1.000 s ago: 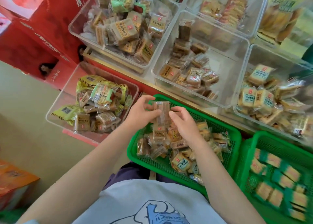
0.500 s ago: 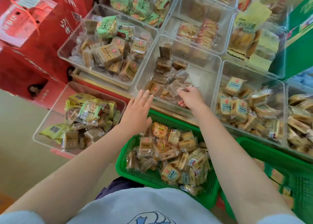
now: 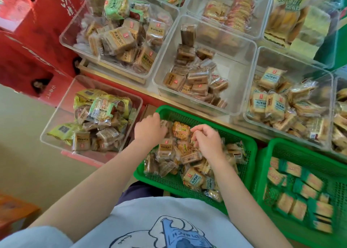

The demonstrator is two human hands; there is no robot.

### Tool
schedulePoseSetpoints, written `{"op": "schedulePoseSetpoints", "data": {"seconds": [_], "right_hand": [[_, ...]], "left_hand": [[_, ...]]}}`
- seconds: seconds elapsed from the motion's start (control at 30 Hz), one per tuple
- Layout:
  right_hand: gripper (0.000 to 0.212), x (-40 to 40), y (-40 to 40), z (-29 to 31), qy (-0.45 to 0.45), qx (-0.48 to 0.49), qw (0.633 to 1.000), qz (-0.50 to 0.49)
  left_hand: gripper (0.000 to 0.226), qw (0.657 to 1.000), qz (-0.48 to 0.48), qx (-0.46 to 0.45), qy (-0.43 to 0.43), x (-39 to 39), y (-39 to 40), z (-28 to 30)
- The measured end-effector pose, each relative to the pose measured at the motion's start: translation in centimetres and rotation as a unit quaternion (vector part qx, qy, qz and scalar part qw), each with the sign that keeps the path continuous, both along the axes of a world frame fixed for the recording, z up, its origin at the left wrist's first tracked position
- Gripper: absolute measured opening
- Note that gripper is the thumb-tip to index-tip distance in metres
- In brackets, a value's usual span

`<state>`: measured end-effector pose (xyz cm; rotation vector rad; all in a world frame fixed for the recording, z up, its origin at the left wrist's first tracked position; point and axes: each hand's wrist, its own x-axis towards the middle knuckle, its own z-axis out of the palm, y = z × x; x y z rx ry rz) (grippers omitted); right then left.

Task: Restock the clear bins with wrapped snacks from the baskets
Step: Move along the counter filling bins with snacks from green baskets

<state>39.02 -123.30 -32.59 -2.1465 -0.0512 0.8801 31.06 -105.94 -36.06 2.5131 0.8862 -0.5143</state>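
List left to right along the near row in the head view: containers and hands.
Clear bin of mixed snacks → left hand → right hand, both over the green basket → second green basket at the right edge.

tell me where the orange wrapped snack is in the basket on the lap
In the head view the orange wrapped snack lies at the far end of the green basket, on top of the pile, between the left hand and the right hand.
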Motion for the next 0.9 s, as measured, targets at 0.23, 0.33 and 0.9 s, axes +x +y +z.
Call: {"op": "schedulePoseSetpoints", "data": {"seconds": [0.23,0.33,0.9], "right_hand": [[0.023,-3.9,-2.1,-4.8,0.135,-0.07,0.988,0.032],[0.021,-3.6,-2.9,-4.8,0.138,-0.06,0.988,0.02],[0.057,3.1,-2.4,5.1,0.059,0.046,0.972,0.221]], "left_hand": [[0.09,0.985,-0.047,-0.033,0.165,-2.7,-5.1,-4.8],[0.079,0.988,-0.018,-0.036,0.152,-3.2,-5.3,-5.0],[0.055,0.895,0.016,-0.41,-0.175,1.5,1.4,8.1]]}}
